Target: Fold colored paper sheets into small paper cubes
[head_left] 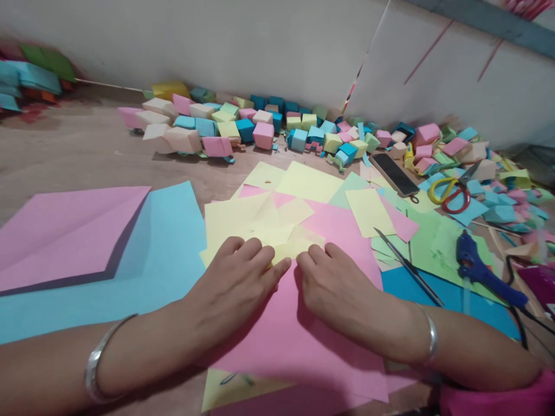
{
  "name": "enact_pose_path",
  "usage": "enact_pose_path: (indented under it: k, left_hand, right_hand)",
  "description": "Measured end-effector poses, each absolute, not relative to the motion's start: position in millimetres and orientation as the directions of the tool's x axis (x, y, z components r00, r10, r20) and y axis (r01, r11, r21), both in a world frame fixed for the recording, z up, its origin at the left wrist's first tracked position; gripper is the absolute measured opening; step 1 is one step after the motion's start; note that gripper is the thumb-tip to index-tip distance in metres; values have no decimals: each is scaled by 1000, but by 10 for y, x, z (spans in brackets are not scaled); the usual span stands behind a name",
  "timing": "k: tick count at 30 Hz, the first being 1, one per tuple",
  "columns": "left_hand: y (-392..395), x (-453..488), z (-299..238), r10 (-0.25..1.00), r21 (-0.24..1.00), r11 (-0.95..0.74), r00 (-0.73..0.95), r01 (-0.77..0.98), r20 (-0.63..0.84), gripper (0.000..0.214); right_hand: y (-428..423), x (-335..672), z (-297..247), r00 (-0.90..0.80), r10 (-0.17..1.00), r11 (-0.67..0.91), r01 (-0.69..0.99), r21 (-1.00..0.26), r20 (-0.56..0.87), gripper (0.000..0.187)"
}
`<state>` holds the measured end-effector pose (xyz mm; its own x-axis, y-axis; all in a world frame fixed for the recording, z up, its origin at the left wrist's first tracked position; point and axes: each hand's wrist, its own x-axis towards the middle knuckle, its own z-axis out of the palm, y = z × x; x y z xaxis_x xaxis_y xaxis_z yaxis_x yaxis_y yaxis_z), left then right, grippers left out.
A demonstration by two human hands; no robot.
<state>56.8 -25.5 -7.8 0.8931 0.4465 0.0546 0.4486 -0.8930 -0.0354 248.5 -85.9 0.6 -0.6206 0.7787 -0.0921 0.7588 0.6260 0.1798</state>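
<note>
Centrally — left hand [234, 280], right hand [336, 283] pinch yellow paper [297, 242] — near edge inside both grips.

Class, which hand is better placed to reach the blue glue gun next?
Right, probably. The right hand rests beside the left hand on the yellow paper, but the glue gun lies to its right.

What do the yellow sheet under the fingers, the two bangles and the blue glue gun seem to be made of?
Yellow sheet: thin matte paper, apparently; it carries sharp creases. Left bangle and right bangle: probably polished metal, silver-grey with bright reflections. Glue gun: likely moulded plastic, blue, smooth, slightly shiny.
</note>
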Motion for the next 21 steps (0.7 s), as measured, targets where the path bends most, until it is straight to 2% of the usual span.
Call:
enact_pose_path:
  k: [3,8,14,16,19,21]
  left_hand:
    - [-276,538,-122,459,-82,-883,886,463,61,17]
    - [-361,375,-183,479,-131,-870,878,476,6,22]
    - [-538,238,-55,470,-231,-873,868,429,-163,20]
    - [-523,268,-12,492,-234,-857,863,459,-111,19]
    - [-387,372,18,490,-203,-847,869,492,64,20]
    - [-264,450,13,528,-163,-828,844,537,94,14]
  right_hand:
    - [-848,2491,-21,-611,787,616,769,169,-89,7]
    - [-829,2510,-58,-610,786,619,772,145,-105,7]
    - [-831,2524,-99,-601,796,605,784,142,-74,6]
    - [-835,2523,-94,-600,798,602,785,147,-65,7]
    - [-843,2515,-69,-618,783,621,770,149,-66,9]
    - [-844,2509,-46,-630,775,630,761,153,-60,10]
